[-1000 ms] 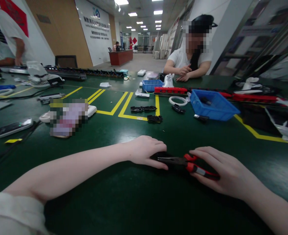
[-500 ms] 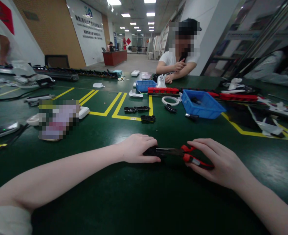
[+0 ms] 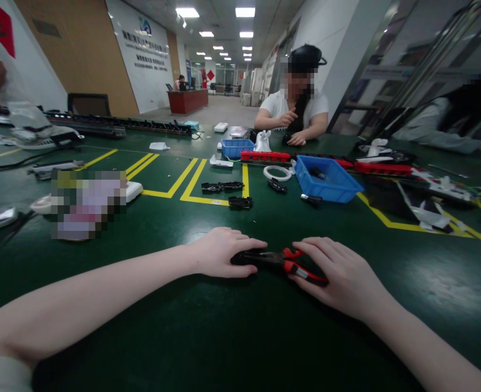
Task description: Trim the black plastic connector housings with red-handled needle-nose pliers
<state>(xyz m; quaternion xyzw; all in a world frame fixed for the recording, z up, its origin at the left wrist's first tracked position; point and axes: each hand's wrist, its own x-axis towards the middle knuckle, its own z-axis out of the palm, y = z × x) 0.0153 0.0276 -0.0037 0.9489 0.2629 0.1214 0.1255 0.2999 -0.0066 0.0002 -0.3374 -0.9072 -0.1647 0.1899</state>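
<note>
Red-handled pliers (image 3: 301, 270) lie in my right hand (image 3: 342, 275), whose fingers wrap the handles. Their jaws point left and reach over a small black part (image 3: 244, 257). My left hand (image 3: 219, 253) grips that black part between thumb and fingers, close to the tabletop. Whether the jaws bite on the part, I cannot tell. Beyond my hands, more black parts lie on the green table: a long one (image 3: 223, 187), a shorter one (image 3: 241, 202) and another (image 3: 277, 185) beside a white ring (image 3: 276, 173).
A blue bin (image 3: 328, 188) holding dark parts stands at the right, with a smaller blue bin (image 3: 237, 148) farther back. Red strips (image 3: 265, 156) run behind them. To the left lies a blurred phone-like object (image 3: 89, 209). A person (image 3: 293, 109) sits across the table.
The pliers and my right hand have moved left toward my left hand, and the jaws now overlap the black part more. The whole view has shifted slightly.
</note>
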